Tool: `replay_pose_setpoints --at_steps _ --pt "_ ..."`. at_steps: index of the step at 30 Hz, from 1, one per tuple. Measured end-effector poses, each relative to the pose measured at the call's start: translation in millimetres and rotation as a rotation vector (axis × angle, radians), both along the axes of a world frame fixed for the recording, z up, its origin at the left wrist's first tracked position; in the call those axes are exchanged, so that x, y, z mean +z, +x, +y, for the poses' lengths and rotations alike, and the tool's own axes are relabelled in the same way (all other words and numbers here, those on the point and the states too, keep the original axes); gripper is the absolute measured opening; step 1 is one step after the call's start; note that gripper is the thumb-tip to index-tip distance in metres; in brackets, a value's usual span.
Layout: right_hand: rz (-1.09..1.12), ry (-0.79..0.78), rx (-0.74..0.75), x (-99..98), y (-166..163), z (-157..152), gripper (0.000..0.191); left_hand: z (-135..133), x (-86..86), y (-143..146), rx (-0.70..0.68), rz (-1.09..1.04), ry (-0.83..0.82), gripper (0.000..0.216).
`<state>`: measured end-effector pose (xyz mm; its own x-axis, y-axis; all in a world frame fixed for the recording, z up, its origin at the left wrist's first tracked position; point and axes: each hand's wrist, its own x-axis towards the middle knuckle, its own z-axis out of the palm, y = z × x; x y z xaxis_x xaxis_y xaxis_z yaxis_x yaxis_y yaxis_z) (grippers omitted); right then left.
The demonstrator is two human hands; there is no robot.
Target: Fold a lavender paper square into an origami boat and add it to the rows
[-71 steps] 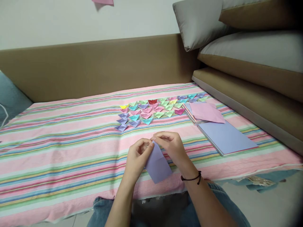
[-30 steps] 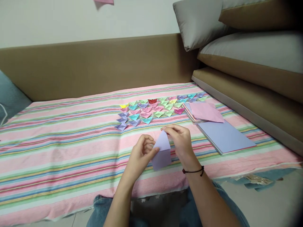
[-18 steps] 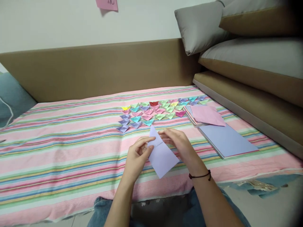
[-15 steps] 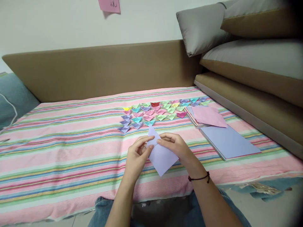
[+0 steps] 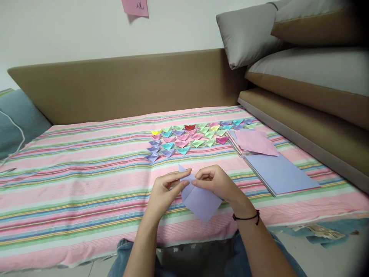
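A sheet of lilac paper (image 5: 201,202) is held above the striped cloth, a crease running across it and one pointed corner sticking up at the top. My left hand (image 5: 164,190) pinches its upper left part between thumb and fingers. On the upper right, my right hand (image 5: 215,182) pinches the paper near the crease, its thumb and index finger close to the left thumb. Beyond the hands, several small folded paper boats (image 5: 182,144) in many colours stand in rows on the cloth.
A pile of lilac paper sheets (image 5: 284,175) lies to the right, with pink sheets (image 5: 256,141) beside it. Large cushions (image 5: 305,73) are stacked at the right. A brown backrest (image 5: 138,86) stands along the wall. The striped cloth (image 5: 86,192) covers the seat; a white cable (image 5: 21,134) is at far left.
Both hands have come slightly lower and nearer with the lilac paper. The paper has tilted, its lower corner swinging to the right, and less of its top point shows.
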<state>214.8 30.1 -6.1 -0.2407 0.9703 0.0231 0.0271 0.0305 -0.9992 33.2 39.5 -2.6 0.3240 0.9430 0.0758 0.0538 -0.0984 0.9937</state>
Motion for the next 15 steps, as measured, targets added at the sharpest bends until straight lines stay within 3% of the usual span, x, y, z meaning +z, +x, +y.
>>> replay_pose_setpoints --at_steps 5,10,15 --pt "0.009 -0.002 0.018 -0.8 0.7 -1.0 0.017 0.4 -0.9 2.3 0.027 0.001 0.065 0.026" --pt "-0.054 0.0 0.061 0.6 1.8 -1.4 0.016 2.6 -1.2 2.2 0.161 -0.084 0.055 0.02" --pt "-0.104 0.034 0.101 0.6 2.5 -0.6 0.015 2.3 2.1 0.9 0.179 -0.201 -0.021 0.049"
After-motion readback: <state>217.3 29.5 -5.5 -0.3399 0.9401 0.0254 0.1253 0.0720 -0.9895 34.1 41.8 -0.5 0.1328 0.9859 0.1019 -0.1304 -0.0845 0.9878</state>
